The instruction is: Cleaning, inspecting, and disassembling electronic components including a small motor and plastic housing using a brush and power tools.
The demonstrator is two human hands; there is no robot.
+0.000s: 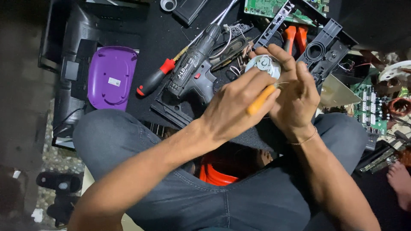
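Beside the grey, hard plastic cordless drill (195, 70), the right hand (295, 96) is clamped on a small round metal motor (264, 65) while the left hand (235, 107) grips an orange-handled tool (261, 99) whose tip could slip off smooth metal into the fingers (280, 53).

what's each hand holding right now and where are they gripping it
The left hand grips an orange-handled tool by its handle. The right hand holds a small round silver motor by its edge, in its fingers.
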